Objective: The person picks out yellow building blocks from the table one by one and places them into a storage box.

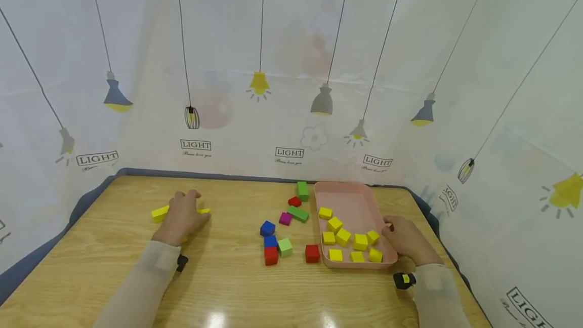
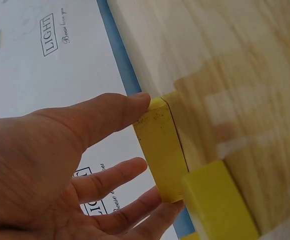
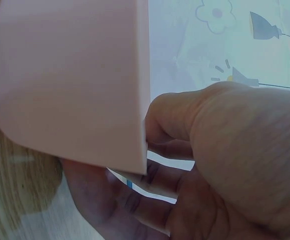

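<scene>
On the left side of the table my left hand (image 1: 182,216) spans a yellow block (image 2: 159,150), its thumb at one end and fingertips at the other. A second yellow block (image 2: 222,200) lies close beside it on the wood. From above, the hand covers much of these blocks; one yellow block (image 1: 159,214) shows to its left. At the right, a pink tray (image 1: 348,199) holds several yellow blocks (image 1: 343,237). My right hand (image 1: 407,239) grips the tray's right edge, thumb at the rim and fingers by the underside.
Between hand and tray lie loose blocks: blue (image 1: 267,228), red (image 1: 271,255), pale green (image 1: 284,247), magenta (image 1: 285,218) and green (image 1: 298,213). A red cube (image 1: 311,253) sits just left of the tray. A lamp-printed curtain (image 1: 246,130) stands behind the table (image 1: 227,287).
</scene>
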{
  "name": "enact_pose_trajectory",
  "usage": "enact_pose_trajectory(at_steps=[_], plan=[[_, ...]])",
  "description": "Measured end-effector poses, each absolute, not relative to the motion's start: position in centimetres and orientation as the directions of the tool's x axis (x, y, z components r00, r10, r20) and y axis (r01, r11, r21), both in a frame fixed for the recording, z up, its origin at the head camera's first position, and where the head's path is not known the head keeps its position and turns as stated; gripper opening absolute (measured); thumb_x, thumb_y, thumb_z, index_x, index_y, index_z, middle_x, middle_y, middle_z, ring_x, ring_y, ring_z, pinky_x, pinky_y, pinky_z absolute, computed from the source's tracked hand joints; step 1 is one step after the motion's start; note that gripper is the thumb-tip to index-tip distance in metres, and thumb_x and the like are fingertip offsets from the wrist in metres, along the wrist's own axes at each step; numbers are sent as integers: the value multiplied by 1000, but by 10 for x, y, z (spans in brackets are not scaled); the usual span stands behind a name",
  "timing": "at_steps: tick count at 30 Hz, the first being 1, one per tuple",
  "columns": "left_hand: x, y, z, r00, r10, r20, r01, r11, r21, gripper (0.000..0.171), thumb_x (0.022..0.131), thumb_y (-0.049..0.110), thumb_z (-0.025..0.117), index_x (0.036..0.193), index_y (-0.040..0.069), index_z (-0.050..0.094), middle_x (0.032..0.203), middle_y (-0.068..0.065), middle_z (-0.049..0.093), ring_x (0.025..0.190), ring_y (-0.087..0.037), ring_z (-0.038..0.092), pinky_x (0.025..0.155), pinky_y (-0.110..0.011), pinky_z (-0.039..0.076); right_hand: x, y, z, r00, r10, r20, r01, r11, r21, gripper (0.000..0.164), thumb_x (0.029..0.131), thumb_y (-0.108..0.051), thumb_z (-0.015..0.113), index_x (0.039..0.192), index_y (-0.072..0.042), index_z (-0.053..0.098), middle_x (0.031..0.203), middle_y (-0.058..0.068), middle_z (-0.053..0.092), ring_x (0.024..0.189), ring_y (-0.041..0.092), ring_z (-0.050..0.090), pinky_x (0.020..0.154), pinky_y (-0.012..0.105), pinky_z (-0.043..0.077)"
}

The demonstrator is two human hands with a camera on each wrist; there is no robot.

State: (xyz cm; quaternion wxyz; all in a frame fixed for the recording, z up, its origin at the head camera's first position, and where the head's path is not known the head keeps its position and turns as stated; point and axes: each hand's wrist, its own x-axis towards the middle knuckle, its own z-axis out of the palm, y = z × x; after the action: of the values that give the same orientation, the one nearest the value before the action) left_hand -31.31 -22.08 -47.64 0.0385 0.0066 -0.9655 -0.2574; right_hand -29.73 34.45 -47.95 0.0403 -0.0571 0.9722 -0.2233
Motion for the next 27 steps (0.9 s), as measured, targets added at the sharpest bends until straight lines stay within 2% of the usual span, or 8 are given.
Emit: enact_pose_trajectory(at_steps=[11,19,27], plan=[[-314,-216,-477,-999,-26,44,0,858,513,68,90,23,75,140,-10,44,134,-34,38,118,-47,42,98,-60,42,-296,343,-478,-990,-124,-60,-86,898,-432,40,100,-11,50,136,7,53,114,21,66,86,25,62,76,44,54],[-317,-217,-481,-998,-27,52,1,876,482,68,89,27,76,132,-17,45,120,-33,41,97,-39,46,83,-50,48,-295,342,-479,-991,-116,-68,-75,896,-437,40,100,-11,50,136,6,53,114,21,66,87,25,62,79,46,54],[-315,-216,-480,-998,-20,64,13,877,479,59,89,27,77,121,-15,51,116,-32,43,95,-39,47,82,-49,48,-295,342,-477,-991,-116,-71,-74,899,-432,41,100,-11,49,136,7,53,115,21,66,89,26,63,81,49,54]])
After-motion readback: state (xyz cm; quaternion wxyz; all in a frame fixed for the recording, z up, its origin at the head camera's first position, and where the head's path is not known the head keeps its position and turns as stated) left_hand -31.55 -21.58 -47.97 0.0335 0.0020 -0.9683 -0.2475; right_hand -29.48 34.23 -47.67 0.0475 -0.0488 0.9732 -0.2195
